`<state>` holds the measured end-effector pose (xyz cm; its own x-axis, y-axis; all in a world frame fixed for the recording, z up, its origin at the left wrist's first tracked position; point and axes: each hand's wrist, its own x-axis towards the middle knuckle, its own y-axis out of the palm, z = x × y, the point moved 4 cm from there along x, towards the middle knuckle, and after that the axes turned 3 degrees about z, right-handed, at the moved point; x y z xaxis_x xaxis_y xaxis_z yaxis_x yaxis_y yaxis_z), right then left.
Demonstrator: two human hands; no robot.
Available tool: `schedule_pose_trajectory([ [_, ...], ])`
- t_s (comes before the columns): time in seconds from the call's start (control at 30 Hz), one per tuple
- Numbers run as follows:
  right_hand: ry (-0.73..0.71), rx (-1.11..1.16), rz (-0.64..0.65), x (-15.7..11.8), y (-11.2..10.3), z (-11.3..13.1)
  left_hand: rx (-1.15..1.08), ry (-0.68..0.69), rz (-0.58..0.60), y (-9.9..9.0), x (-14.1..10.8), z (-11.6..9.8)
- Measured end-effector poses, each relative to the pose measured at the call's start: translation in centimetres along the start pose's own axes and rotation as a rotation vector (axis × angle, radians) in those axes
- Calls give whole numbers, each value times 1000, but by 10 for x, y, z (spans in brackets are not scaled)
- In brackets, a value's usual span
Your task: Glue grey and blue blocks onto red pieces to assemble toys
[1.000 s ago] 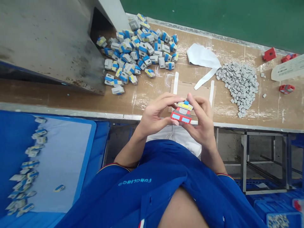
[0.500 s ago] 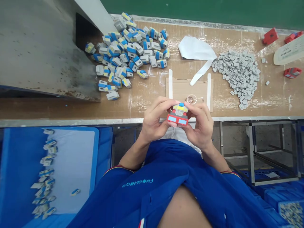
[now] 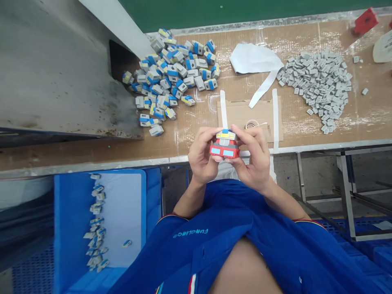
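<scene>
Between both hands, above the table's front edge, I hold a small plastic toy robot torso (image 3: 224,143). It has a red lower part with two light blue windows, and a grey upper part with yellow and blue patches. My left hand (image 3: 200,157) is closed on its left side, thumb below and fingers on top. Closed likewise on the other side is my right hand (image 3: 252,157), with its index finger along the top edge. Behind the right hand, a small round dish (image 3: 251,123) with a thin white stick rests on a cardboard sheet (image 3: 234,110), partly hidden.
A heap of grey, blue and yellow toy parts (image 3: 174,69) lies at the back left, beside a metal housing (image 3: 61,73). White cloth (image 3: 255,61) and a pile of small grey pieces (image 3: 321,85) lie to the right. A blue bin (image 3: 142,212) with parts stands below left.
My head view has turned and tilted, so the table's things and the bin sit differently in the picture. Both hands still hold the toy torso in much the same grip.
</scene>
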<state>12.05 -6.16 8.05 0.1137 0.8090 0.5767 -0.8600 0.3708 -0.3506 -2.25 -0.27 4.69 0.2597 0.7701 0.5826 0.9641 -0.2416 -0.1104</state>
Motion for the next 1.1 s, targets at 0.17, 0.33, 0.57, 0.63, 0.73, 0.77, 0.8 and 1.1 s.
schedule_pose_trajectory([
  [0.17,41,-31,-8,-1,3,5,21,-14,-14,-1,-2,1],
  [0.33,63,6,-11,-3,3,-1,10,-29,16,-4,0,3],
  [0.57,71,31,-22,-5,2,-7,32,-28,24,-6,3,0],
  [0.63,69,66,-35,-4,2,-8,42,-35,25,-6,4,0],
  [0.73,85,86,-35,-5,3,-11,48,-24,41,-6,5,-1],
  [0.77,91,81,-33,-5,4,-12,51,-21,45,-7,5,-2],
  [0.8,99,75,-29,-6,5,-13,54,-21,47,-7,6,-1],
  [1.1,61,133,-37,-4,4,-10,67,-26,4,-10,3,0],
])
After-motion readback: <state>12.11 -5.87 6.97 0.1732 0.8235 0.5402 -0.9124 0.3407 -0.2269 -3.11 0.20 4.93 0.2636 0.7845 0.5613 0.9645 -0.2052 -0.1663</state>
